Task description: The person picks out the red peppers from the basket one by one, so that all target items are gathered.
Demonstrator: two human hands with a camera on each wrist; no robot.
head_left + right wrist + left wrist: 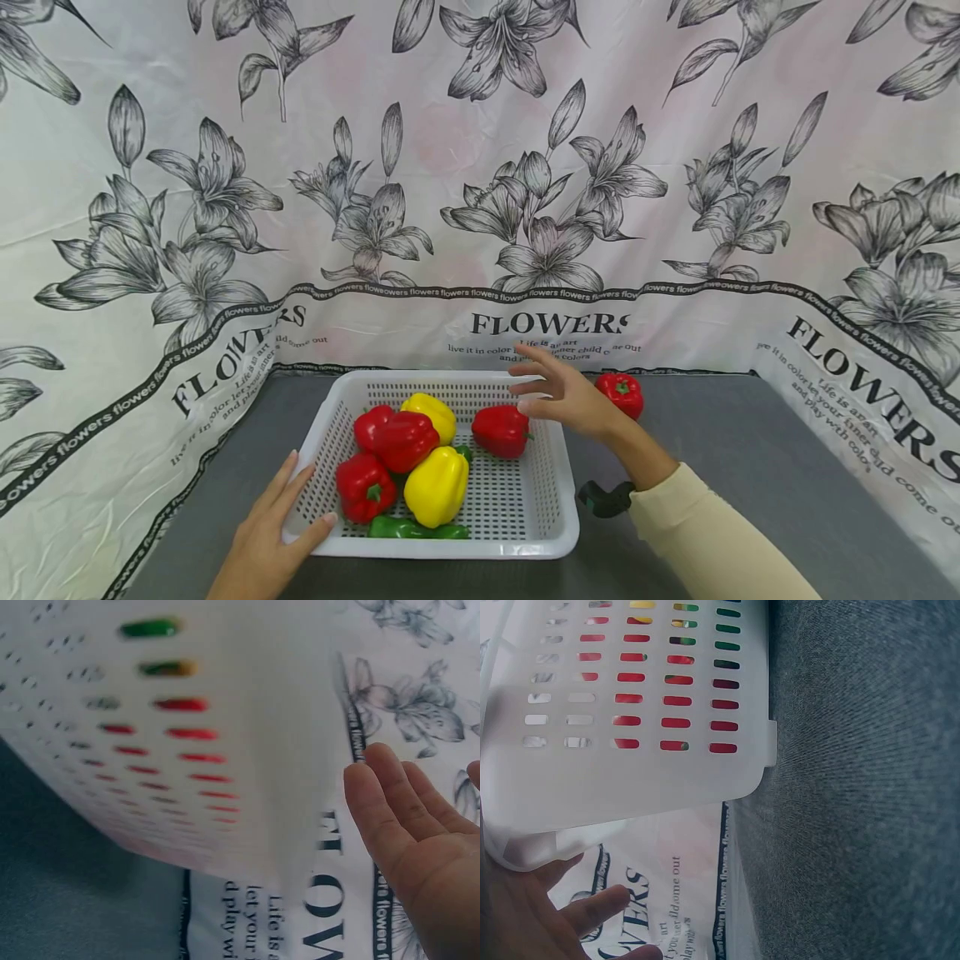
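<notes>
A white perforated plastic basket (517, 546) holds several red bell peppers (408, 442), two yellow bell peppers (437, 487) and a long green pepper (416, 528) along its front. My left hand (270, 533) rests at the basket's front left corner, its fingers spread along the rim. Over the right part of the basket hovers my right hand (562, 396), fingers extended and holding nothing. Just below its fingertips, from the head view, lies one red bell pepper (501, 431), apart from the others. The right wrist view shows that hand (420, 847) beside the basket wall, palm bare.
Outside the basket, another red bell pepper (621, 394) sits on the grey table (720, 442) behind my right wrist. A dark curved thing (606, 500) is beside the right cuff. Flower-printed cloth (375, 333) hangs behind the table and along its sides.
</notes>
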